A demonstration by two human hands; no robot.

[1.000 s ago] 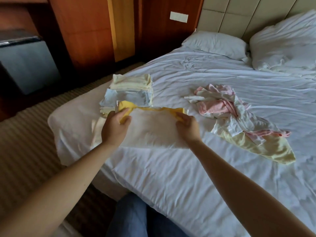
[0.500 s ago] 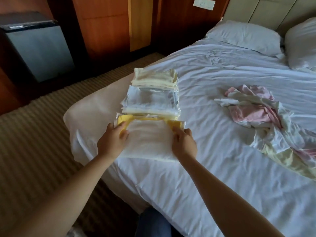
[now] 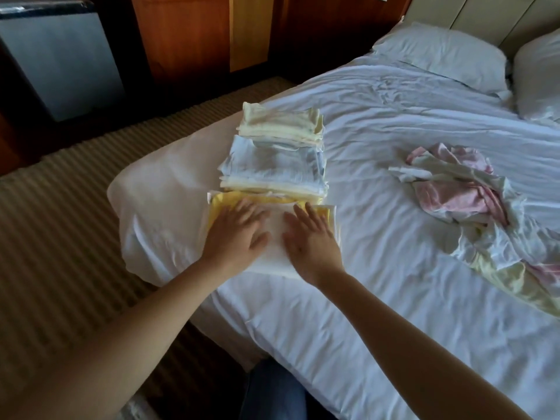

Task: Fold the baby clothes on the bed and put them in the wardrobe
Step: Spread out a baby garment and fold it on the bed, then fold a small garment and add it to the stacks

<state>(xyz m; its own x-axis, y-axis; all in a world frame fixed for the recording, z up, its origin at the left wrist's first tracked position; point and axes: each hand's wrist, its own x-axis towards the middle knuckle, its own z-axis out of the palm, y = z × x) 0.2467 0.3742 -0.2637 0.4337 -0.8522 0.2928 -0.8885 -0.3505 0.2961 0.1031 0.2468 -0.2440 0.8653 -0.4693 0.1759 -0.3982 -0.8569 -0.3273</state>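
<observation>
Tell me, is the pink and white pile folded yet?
Not folded. The pink and white pile lies crumpled and loose on the bed, unlike the squared stacks farther left.

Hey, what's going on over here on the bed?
A person is folding baby clothes at the corner of the bed. The left hand and the right hand press flat on a folded white and yellow garment. Beyond it sit a white stack and a cream stack, already folded; a heap of pink and white clothes lies unfolded to the right.

The left hand [image 3: 235,234] and right hand [image 3: 309,241] lie palm-down, side by side (fingers [image 3: 247,209] straight).
</observation>
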